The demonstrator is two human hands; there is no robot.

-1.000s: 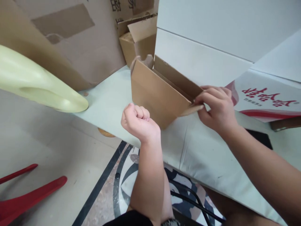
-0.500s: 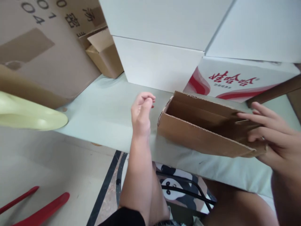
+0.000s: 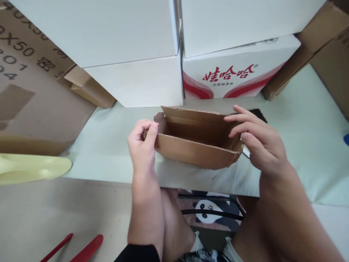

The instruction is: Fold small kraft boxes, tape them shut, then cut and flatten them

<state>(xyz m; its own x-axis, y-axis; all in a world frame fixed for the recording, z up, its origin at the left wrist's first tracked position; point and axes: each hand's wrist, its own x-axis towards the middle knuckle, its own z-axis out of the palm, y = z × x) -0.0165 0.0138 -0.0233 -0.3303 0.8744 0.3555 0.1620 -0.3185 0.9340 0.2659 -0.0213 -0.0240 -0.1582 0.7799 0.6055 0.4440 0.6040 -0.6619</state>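
A small brown cardboard box (image 3: pixel 195 153) lies open-topped on the pale green table (image 3: pixel 109 145), straight in front of me. My left hand (image 3: pixel 141 147) pinches the flap at the box's left end with thumb and fingers closed on it. My right hand (image 3: pixel 259 140) holds the right end, fingers stretched over the back wall and thumb on the near corner. The inside of the box looks empty as far as it shows.
White cartons (image 3: pixel 136 76) and a white carton with red printing (image 3: pixel 231 76) stand stacked right behind the box. Brown cartons (image 3: pixel 32 98) lean at the left and at the right (image 3: pixel 327 43). A cream plastic shape (image 3: pixel 29 167) lies left; red pieces (image 3: pixel 81 251) lie on the floor.
The view swung so the box now sits centred. My left hand moved from mid-air onto the box's left flap and closed on it. My right hand stays on the right end.
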